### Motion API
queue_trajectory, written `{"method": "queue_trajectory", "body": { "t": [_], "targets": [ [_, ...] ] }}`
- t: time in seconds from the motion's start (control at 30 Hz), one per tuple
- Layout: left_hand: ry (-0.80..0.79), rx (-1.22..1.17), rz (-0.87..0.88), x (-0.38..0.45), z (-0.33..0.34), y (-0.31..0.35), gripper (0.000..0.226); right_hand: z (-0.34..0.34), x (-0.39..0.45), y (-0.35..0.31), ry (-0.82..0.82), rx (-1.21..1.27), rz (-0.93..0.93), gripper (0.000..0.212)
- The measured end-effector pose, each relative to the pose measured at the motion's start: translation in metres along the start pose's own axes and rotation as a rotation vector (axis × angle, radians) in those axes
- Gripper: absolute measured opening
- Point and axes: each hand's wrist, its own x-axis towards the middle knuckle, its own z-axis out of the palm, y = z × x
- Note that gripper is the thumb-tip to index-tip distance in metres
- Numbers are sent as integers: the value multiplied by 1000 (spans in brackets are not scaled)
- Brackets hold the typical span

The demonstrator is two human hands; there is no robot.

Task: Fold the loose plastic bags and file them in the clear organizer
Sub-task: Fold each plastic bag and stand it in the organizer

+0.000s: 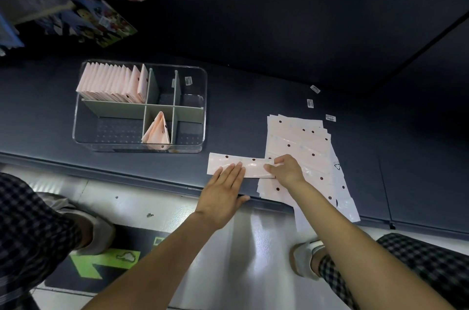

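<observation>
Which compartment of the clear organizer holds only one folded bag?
The front middle compartment of the organizer: one folded bag leans there alone, while the back left compartment holds a full row.

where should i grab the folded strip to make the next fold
Take the folded strip at its right end, from the right side. It lies flat and long, the left hand pressing its left half, and the right hand already pinches that free end.
</observation>
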Motion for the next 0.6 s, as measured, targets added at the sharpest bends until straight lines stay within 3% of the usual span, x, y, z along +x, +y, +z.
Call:
{"method": "queue_trajectory", "body": {
  "t": [0.13, 0.27, 0.33, 0.4, 0.5, 0.6],
  "targets": [
    [82, -9, -44, 12, -9, 0, 57, -5, -8, -9, -8, 147, -7, 43],
    [280, -111, -147, 19, -35, 1, 20, -15, -28, -34, -3, 323, -103, 41],
    [315, -427, -314, 20, -48, 0, 24, -24, -41, -45, 57, 457, -191, 35],
    [290, -896, -490, 18, -66, -2, 25, -31, -53, -49, 83, 487, -250, 29],
    [170, -1514, -622, 7, -95, -5, 27, -31, -70, -51, -36, 400, -286, 32],
    [60, -1755, -600, -8, -117, -1, 21, -26, -90, -53, -178, 351, -364, 43]
  ]
}}
